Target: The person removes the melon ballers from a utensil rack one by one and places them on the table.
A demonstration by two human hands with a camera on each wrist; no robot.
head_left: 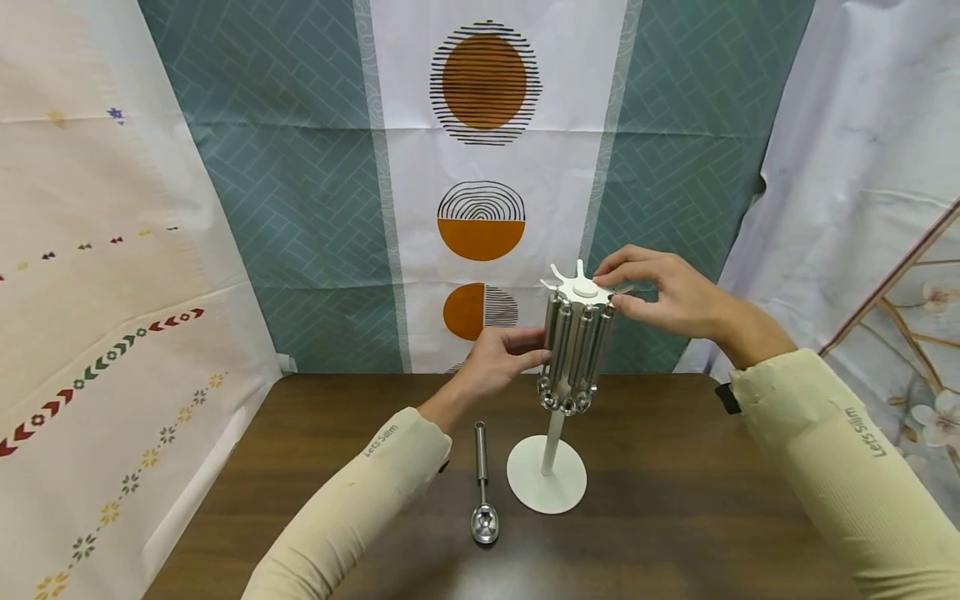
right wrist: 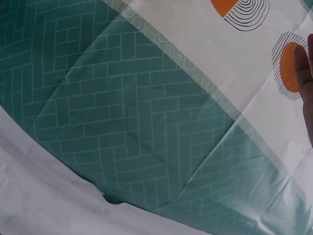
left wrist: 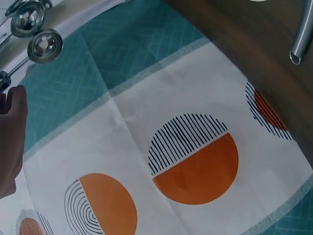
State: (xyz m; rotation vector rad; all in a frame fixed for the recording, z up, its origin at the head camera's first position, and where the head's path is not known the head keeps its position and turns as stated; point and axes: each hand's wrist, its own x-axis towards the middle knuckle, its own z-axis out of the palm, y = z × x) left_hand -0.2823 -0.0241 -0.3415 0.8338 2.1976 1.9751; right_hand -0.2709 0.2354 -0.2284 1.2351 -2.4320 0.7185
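A white utensil stand holds several metal ice cream scoops hanging in a ring from the curved hooks of its top. My left hand holds a scoop handle at the ring's left side, thumb in front and fingers partly hidden behind. Above, my right hand pinches the right edge of the stand's top between thumb and fingers. In the left wrist view, fingers of the left hand appear near the hanging scoop bowls. The right wrist view catches only part of the right hand.
Left of the stand's round base, one more ice cream scoop lies on the dark wooden table, bowl toward me. A patterned curtain hangs behind the table, with pale cloths at the sides.
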